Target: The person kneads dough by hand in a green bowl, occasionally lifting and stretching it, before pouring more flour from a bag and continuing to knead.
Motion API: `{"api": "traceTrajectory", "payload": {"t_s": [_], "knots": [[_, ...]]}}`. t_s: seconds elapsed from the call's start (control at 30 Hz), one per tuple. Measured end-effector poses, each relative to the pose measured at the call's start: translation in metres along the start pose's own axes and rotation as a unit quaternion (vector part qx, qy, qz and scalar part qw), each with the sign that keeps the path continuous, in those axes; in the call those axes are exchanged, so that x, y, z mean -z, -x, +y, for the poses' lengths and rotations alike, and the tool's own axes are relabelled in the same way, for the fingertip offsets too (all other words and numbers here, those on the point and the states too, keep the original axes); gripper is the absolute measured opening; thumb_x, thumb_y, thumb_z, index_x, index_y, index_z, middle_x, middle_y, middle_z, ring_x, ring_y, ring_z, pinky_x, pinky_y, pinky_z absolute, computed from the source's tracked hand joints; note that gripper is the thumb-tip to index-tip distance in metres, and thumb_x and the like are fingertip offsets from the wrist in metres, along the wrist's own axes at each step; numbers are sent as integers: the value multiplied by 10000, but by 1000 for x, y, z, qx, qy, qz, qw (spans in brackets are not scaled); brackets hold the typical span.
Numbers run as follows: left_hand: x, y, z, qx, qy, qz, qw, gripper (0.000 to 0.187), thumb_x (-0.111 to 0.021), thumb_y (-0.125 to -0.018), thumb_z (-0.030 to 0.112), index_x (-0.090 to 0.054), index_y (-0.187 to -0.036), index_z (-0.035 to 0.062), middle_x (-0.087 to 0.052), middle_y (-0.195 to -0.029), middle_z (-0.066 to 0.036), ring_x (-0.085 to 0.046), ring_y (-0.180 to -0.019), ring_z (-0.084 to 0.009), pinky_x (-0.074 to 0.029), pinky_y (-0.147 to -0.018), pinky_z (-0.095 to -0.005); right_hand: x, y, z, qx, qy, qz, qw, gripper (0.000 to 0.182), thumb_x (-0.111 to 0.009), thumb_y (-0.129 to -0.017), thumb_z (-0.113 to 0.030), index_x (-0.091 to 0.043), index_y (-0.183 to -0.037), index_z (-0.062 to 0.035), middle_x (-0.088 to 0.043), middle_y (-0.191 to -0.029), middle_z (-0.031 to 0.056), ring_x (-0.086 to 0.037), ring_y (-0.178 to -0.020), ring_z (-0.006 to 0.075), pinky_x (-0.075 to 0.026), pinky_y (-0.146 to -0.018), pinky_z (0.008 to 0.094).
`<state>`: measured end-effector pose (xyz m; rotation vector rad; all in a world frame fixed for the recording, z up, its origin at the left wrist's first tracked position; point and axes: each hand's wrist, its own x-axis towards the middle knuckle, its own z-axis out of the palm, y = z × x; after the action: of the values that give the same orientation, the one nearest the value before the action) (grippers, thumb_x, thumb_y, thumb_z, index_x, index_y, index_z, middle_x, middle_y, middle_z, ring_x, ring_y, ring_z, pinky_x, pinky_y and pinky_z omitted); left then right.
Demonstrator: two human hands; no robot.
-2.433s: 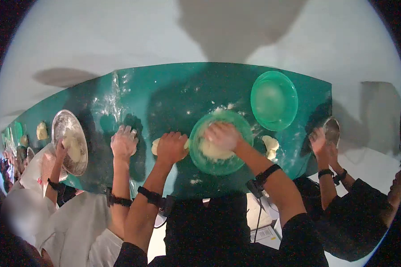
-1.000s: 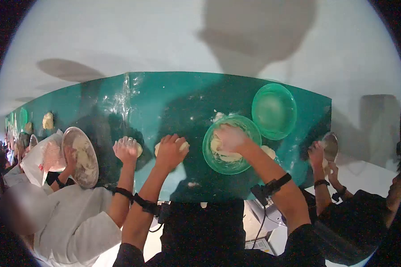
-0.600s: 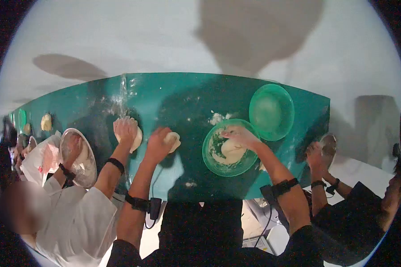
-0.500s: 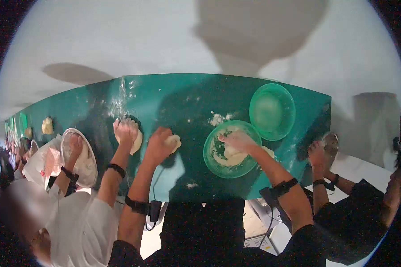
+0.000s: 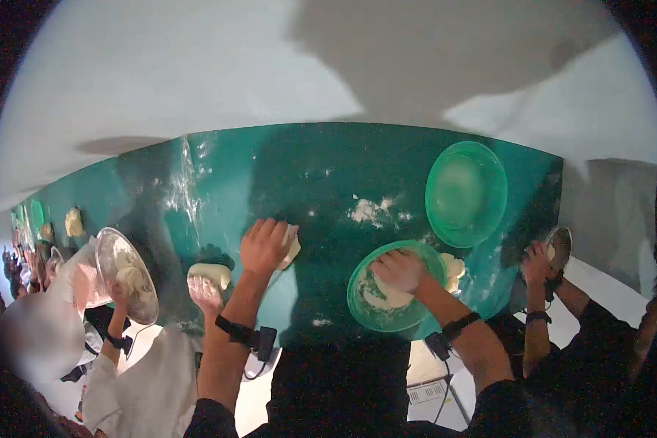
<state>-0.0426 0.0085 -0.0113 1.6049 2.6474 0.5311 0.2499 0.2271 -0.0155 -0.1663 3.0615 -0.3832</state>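
My left hand [image 5: 264, 246] is curled over a pale lump of dough [image 5: 291, 250] on the green table; the dough's right side shows past the fingers. My right hand [image 5: 399, 271] reaches into a translucent green bowl [image 5: 356, 310], its fingers bent down on soft dough [image 5: 384, 296] inside. Flour and dough bits cling to the bowl's wall. My fingertips there are partly hidden. Just behind the bowl's right rim sits another pale lump of dough [image 5: 455, 271].
A second green bowl [image 5: 466, 195] stands at the back right. Loose flour [image 5: 372, 211] lies mid-table. On the left, a co-worker's hand [image 5: 206, 295] touches dough [image 5: 213, 274], the other is at a tilted bowl [image 5: 151, 310]. At right, another person's hand [image 5: 536, 264] holds a small bowl [image 5: 561, 248].
My left hand has pushed forward over its dough. My right hand's fingers have bent further into the bowl, which sits nearer my body. The left co-worker's hand has drawn back with its dough.
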Motion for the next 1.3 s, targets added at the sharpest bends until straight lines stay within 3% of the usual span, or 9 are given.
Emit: {"api": "traceTrajectory", "payload": {"t_s": [0.1,0.2,0.33,0.5,0.6,0.83,0.97,1.07,1.3], "knots": [[9,-9,24,194,-2,2,981,186,-732,-936,289,-724,-988,110,-668,-897,-80,-654,-841,-294,-553,-742,-440,-15,-2,-13,-191,17,42,980,198,-647,-894,-252,-696,-1054,-147,-693,-1006,73,-693,-977,292,-605,-758,444],[6,-3,20,425,256,98,863,196,-658,-992,234,-726,-1087,76,-717,-1018,-98,-672,-930,-314,-537,-808,-402,-14,-31,-15,-336,-25,245,909,260,-682,-923,-278,-688,-1132,-124,-706,-1040,123,-692,-958,334,-587,-731,488],[38,21,24,369,438,46,818,218,-630,-951,123,-693,-1124,7,-700,-1108,-144,-662,-1001,-274,-489,-914,-352,15,-42,-11,-311,-181,142,922,385,-721,-936,-353,-670,-1206,-83,-712,-1090,178,-684,-982,390,-566,-800,531],[67,39,43,154,228,-1,961,400,-717,-786,120,-664,-1167,9,-630,-1073,-150,-621,-968,-333,-505,-907,-405,40,-30,-4,-449,-322,-86,829,395,-714,-928,-399,-675,-1162,-84,-655,-1137,231,-641,-952,425,-495,-813,528],[52,44,49,90,103,-51,989,452,-762,-753,182,-671,-1176,53,-616,-1063,-154,-608,-980,-349,-509,-899,-448,14,-17,-42,-385,-155,51,908,436,-717,-909,-396,-649,-1166,-50,-627,-1150,236,-613,-1019,412,-493,-873,508],[28,23,50,-94,-33,26,995,442,-783,-784,261,-691,-1203,156,-636,-1055,-60,-630,-1008,-270,-522,-884,-441,12,-28,-86,-247,41,70,966,343,-692,-916,-356,-677,-1103,-70,-671,-1145,157,-683,-1015,331,-568,-863,499],[-5,19,33,-91,23,18,995,116,-733,-878,272,-723,-907,161,-702,-991,-22,-666,-861,-248,-545,-789,-430,-17,-37,-56,-191,-19,177,965,201,-716,-895,-297,-679,-888,-100,-677,-908,81,-673,-843,265,-566,-744,441],[0,-17,42,23,-7,-114,993,220,-713,-896,282,-677,-734,138,-716,-925,-51,-683,-795,-273,-541,-700,-446,-7,-50,-34,-122,-28,175,977,206,-745,-870,-236,-638,-745,-113,-650,-787,54,-663,-766,234,-557,-672,409],[0,-4,59,74,-30,30,996,169,-700,-914,222,-685,-802,97,-717,-990,-94,-684,-956,-325,-545,-834,-459,1,-61,-45,-234,-56,246,939,144,-743,-868,-204,-668,-789,-111,-660,-812,92,-683,-826,323,-572,-724,454]]}}
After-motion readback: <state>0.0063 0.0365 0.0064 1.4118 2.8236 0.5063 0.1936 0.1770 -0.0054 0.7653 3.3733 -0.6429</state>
